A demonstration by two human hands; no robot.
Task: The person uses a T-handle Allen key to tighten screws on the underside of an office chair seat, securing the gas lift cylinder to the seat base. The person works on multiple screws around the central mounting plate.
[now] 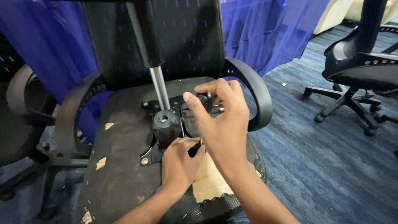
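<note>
I see an upturned office chair seat (pixel 120 166), its dusty black underside facing up, with the black metal tilt mechanism (pixel 166 124) bolted at its middle. My left hand (pixel 180 161) rests low on the near edge of that mechanism, fingers curled together around a small dark part with a bit of brass-coloured metal showing at the fingertips; I cannot tell exactly what the part is. My right hand (pixel 219 120) crosses above it, thumb and fingers pinched on a black knob (pixel 204 98) at the far right side of the mechanism. A gas lift cylinder (pixel 151 54), black above and chrome below, leans in from the top and meets the mechanism just beside its round hub. Curved black armrests (pixel 253 91) stand on either side of the seat, the backrest behind them. A blue curtain (pixel 265 29) hangs beyond, and another office chair (pixel 356 62) stands well apart on the blue carpet (pixel 323 166) to the right.
</note>
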